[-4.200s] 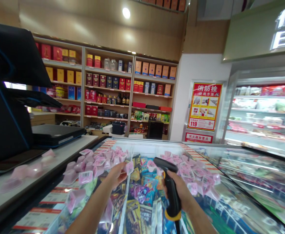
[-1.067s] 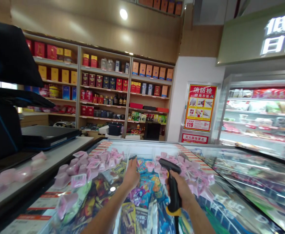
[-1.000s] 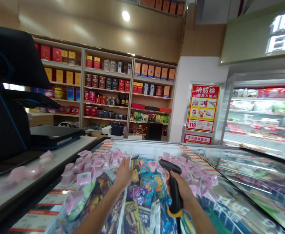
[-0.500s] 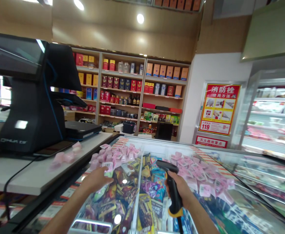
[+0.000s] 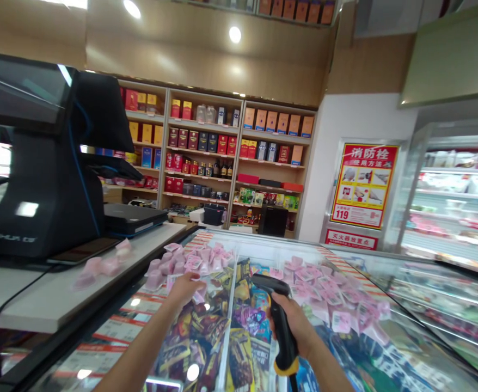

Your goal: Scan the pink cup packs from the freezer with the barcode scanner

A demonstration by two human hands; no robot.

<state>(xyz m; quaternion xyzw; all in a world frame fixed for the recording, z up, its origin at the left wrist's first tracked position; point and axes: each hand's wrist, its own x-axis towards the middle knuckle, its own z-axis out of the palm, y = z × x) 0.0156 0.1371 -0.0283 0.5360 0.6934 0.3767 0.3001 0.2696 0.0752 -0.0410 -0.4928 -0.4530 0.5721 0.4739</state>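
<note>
Two bare hands are out over the chest freezer (image 5: 259,239) from where I stand. The right hand (image 5: 298,321) is wrapped round the grip of a black barcode scanner (image 5: 283,329) with a yellow collar, tilted above the freezer's middle, its head towards the far end. The left hand (image 5: 184,290), over the freezer's left part, has its fingers pinched narrow on a small pink cup (image 5: 200,294), most of which the hand hides from me. More cups lie in a left heap (image 5: 208,257) and a right heap (image 5: 323,286) along the freezer's two sides, several showing barcode labels. Wrapped packets (image 5: 198,326) fill the freezer's compartments. Just left of the freezer, a white counter (image 5: 22,313) carries a black checkout terminal (image 5: 38,190) and a few loose cups (image 5: 110,265). Wooden shelves (image 5: 202,122) of boxed bottles stand beyond the freezer's far end.
</note>
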